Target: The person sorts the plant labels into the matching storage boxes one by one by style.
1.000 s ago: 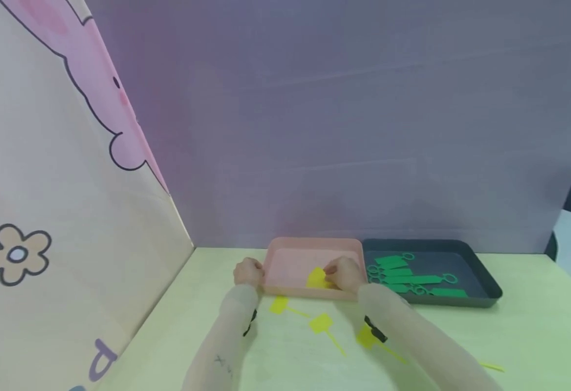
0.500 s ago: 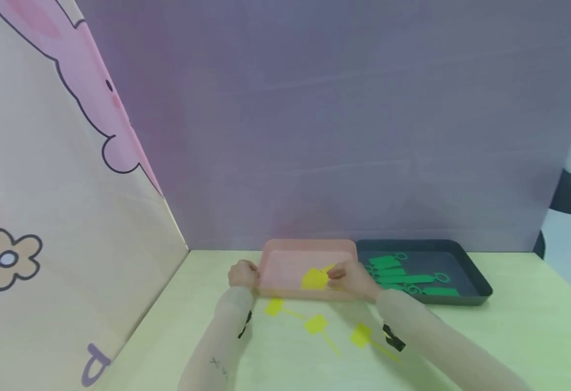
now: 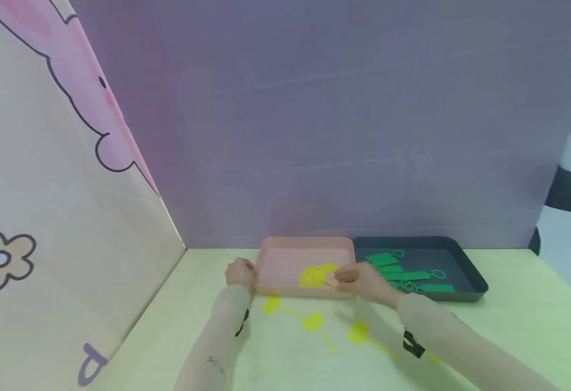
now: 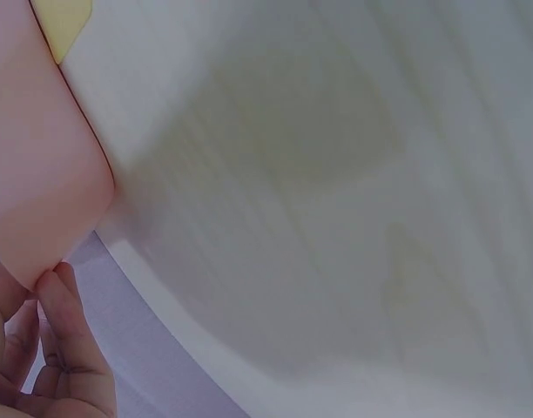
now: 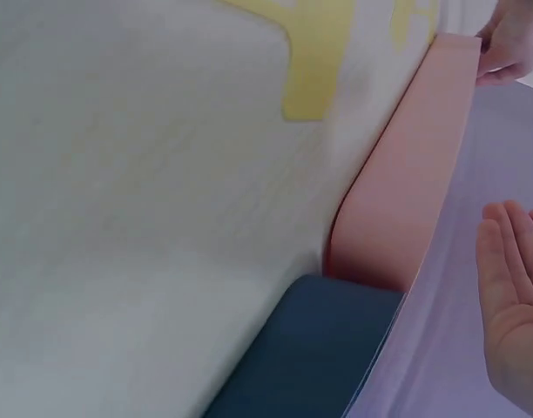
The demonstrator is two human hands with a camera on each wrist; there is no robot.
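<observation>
My left hand point(image 3: 240, 272) pinches the left rim of a shallow pink tray point(image 3: 280, 260); the left wrist view shows thumb and fingertips on the tray's edge point(image 4: 49, 235). Inside the tray's right front lie overlapping flat yellow paddle-shaped pieces point(image 3: 310, 277), one with a thin handle pointing toward my right hand point(image 3: 361, 277). That hand hovers over the tray's right end. In the right wrist view its fingers point(image 5: 495, 270) are fairly straight, with nothing between them.
A dark tray point(image 3: 444, 260) adjoins the pink one on the right and holds several flat green pieces point(image 3: 412, 276) with ring ends. In front, yellow pieces with square heads point(image 3: 271, 305) and thin handles lie on the pale table point(image 3: 266, 353). A purple-grey backdrop point(image 3: 315, 136) stands behind.
My right hand has let go of a yellow piece in the pink tray and drawn slightly to the right, uncovering it. The left hand stays at the tray's rim.
</observation>
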